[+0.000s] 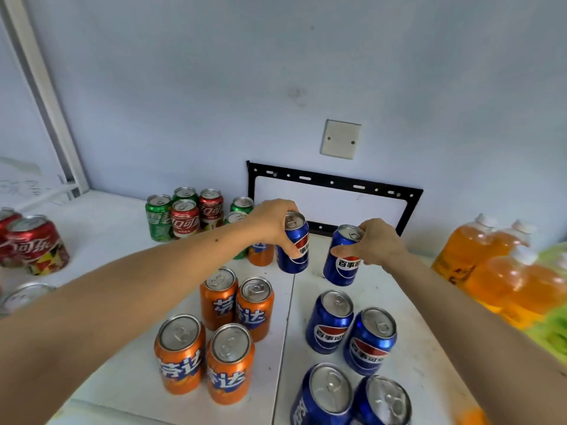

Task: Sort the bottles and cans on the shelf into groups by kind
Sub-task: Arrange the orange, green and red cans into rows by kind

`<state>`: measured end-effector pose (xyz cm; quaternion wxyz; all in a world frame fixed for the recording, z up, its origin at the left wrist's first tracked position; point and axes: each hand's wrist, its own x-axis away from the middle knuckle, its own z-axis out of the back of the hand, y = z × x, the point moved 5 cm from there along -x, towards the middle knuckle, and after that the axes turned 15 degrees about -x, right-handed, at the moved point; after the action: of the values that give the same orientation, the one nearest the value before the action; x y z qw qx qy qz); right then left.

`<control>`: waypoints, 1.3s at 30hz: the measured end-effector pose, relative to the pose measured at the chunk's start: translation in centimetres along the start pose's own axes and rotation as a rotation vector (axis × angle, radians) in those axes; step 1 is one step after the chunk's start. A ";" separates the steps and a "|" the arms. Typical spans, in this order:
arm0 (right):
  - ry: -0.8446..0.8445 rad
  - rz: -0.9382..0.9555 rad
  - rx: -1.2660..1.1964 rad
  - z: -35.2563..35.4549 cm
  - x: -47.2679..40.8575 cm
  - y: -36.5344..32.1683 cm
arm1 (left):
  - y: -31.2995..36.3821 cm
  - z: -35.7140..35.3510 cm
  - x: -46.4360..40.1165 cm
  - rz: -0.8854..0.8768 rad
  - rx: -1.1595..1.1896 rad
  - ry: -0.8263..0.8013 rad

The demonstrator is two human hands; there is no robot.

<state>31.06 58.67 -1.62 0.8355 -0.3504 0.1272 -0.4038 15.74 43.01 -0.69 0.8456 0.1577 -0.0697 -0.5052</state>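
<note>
My left hand (273, 222) grips a blue Pepsi can (295, 256) by its top, lifted near the shelf's middle. Beside it, my right hand (379, 242) holds a second blue Pepsi can (340, 265), tilted above the shelf. Several blue Pepsi cans (329, 323) stand grouped at the front right. Several orange Fanta cans (227, 360) stand grouped at the front left, and one more orange can (260, 255) is partly hidden behind my left hand. Green Sprite cans (158, 217) and red Coca-Cola cans (185, 219) stand mixed at the back.
Red Coca-Cola cans (36, 243) sit at the far left edge. Orange juice bottles (487, 262) stand at the right, with green packaging (552, 326) beside them. A black bracket (331, 180) and a blank wall plate (340, 139) are on the back wall. The white shelf (107, 237) has a seam down its middle.
</note>
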 end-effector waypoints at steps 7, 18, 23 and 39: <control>0.062 -0.146 0.011 0.3 0.9 5.3 | 3.9 -5.0 -3.7 -0.128 -0.076 -0.126; 0.134 -0.288 -0.046 -0.5 1.6 9.2 | 7.4 -10.4 -6.2 -0.300 -0.176 -0.274; 0.141 -0.277 -0.019 -0.9 1.8 9.3 | 7.7 -11.2 -6.3 -0.326 -0.195 -0.281; 0.014 0.117 -0.109 -1.2 -0.3 -3.1 | -2.0 -2.8 -4.4 -0.074 0.028 -0.155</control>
<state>28.45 56.95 -0.41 0.8364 -0.3845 0.1753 -0.3491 12.70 46.53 -3.87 0.8162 0.1325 -0.1360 -0.5457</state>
